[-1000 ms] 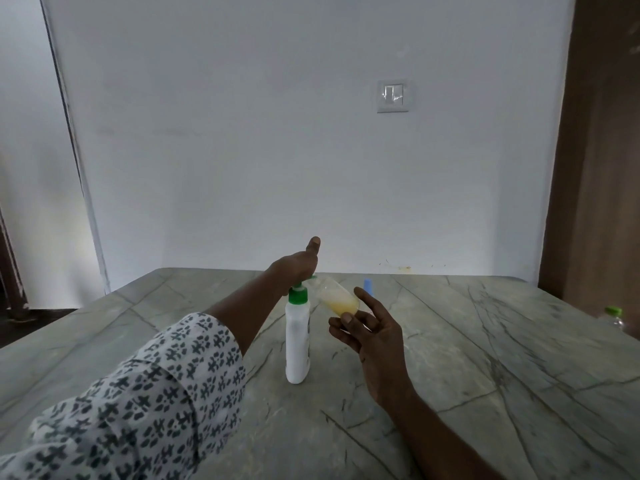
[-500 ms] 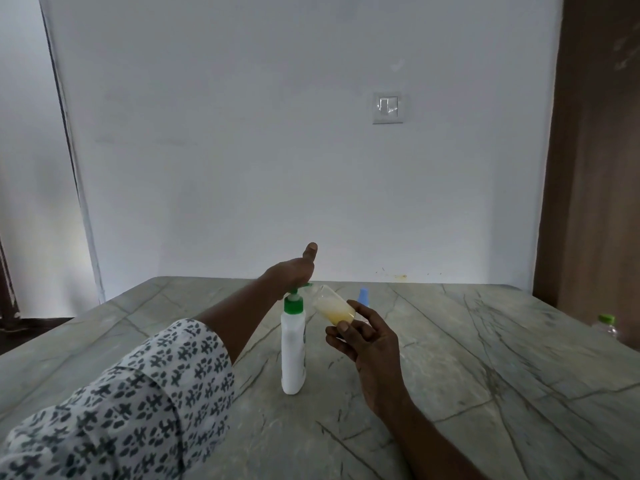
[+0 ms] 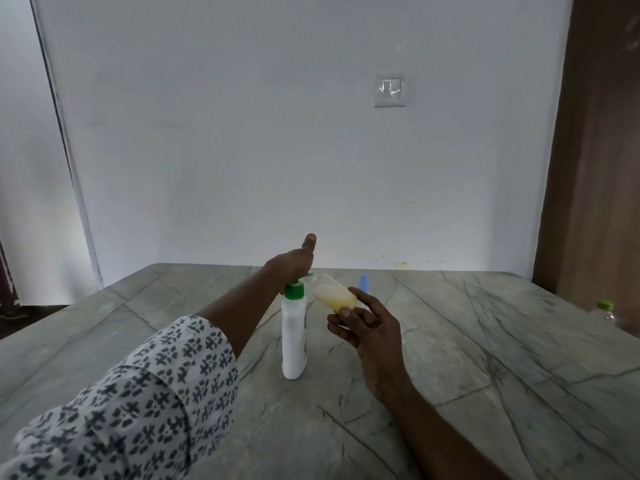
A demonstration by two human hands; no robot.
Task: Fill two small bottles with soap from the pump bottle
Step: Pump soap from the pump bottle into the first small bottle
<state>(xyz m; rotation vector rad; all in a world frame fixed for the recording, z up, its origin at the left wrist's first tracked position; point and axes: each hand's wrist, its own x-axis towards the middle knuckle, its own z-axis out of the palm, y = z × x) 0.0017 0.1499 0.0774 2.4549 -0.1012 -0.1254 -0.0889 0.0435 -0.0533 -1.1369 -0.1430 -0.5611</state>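
Clear small bottle [image 3: 335, 293] tilted in right hand [image 3: 372, 330].

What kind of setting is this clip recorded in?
Likely a room in a home: a veined stone table set against a plain white wall, a wall light switch, and a wooden door at right.

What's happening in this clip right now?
A person is filling a small bottle with soap. The left hand presses on the green pump head of the white pump bottle, which stands upright on the marble table. The right hand holds a small clear bottle tilted with its mouth at the spout; it is partly filled with yellowish soap. A blue-capped item stands behind it.
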